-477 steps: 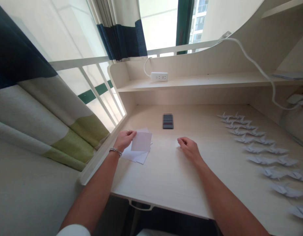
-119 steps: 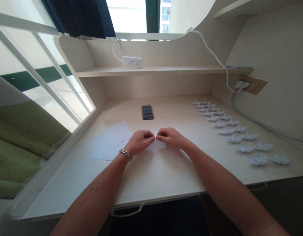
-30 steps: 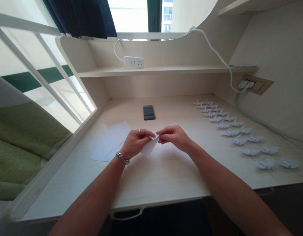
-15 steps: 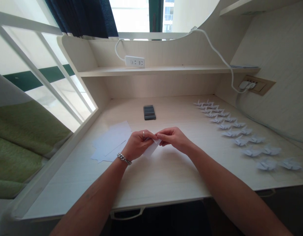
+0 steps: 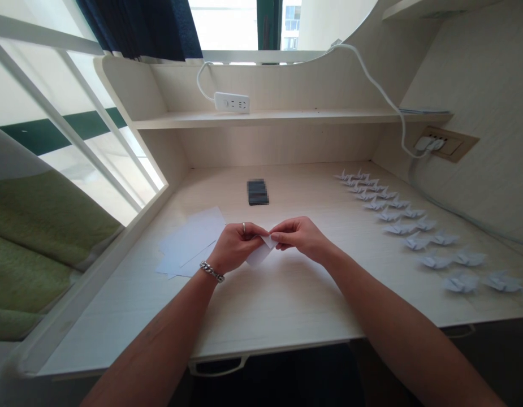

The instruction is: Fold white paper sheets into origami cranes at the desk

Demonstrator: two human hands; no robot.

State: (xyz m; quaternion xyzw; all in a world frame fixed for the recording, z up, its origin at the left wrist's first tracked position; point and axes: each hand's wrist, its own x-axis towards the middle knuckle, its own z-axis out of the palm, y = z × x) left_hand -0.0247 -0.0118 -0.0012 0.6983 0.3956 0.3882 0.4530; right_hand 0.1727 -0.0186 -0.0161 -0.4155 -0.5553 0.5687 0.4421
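Between my two hands, over the middle of the desk, is a small folded piece of white paper (image 5: 259, 255). My left hand (image 5: 236, 246), with a ring and a chain bracelet, grips its left and upper side between thumb and fingers. The fingertips of my right hand (image 5: 295, 234) pinch the upper right corner, close to the left fingertips. A flap of the paper shows folded over near that corner. Part of the sheet is hidden behind the left hand. Beside the left hand lie several loose white paper sheets (image 5: 191, 240), overlapping.
Folded paper cranes (image 5: 399, 227) stand in two rows along the right side of the desk (image 5: 286, 316). A dark, blurred-out object (image 5: 258, 192) lies beyond my hands. On the shelf sits a white power strip (image 5: 232, 103); a white cable (image 5: 380, 93) runs to the wall socket (image 5: 448, 143).
The left thumb and fingers have shifted slightly left, and more of the folded flap shows between the hands. The right hand keeps its pinch. The whole view has moved a little.
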